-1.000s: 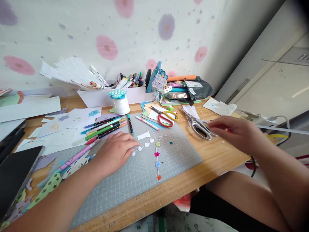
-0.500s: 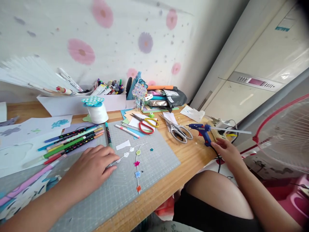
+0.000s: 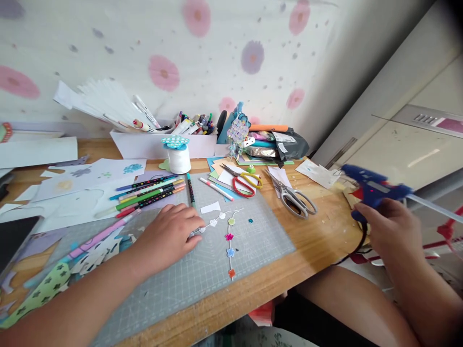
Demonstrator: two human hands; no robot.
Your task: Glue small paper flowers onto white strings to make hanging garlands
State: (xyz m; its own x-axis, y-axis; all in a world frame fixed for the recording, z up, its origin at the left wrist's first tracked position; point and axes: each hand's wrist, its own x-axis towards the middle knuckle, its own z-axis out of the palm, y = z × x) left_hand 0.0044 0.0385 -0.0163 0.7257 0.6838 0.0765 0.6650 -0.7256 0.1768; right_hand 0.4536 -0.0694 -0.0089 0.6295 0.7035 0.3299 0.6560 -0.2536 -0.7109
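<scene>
My right hand [image 3: 396,229] grips a blue hot glue gun [image 3: 376,185] by its handle, raised at the right side of the table. A clear glue stick [image 3: 436,207] sticks out of its back, and its nozzle points left. My left hand [image 3: 171,233] rests on the grey cutting mat [image 3: 173,284] with its fingertips pinched together. Something greyish shows between them, too hidden to name. From there a thin white string [image 3: 230,262] runs right and bends toward me, carrying white, green, pink, blue and orange flower pieces. A tiny teal flower [image 3: 251,220] lies apart on the mat.
Red-and-yellow-handled scissors [image 3: 244,185] and grey-handled scissors [image 3: 296,200] lie behind the mat. Several markers [image 3: 144,195] are bunched at left near a white thread spool [image 3: 179,159]. A pen box [image 3: 162,144] stands against the wall. The glue gun's black cord [image 3: 360,241] hangs at the table edge.
My right hand has closed round the glue gun's handle and lifted it from the table. The camera view has turned left. My left hand stays at the string.
</scene>
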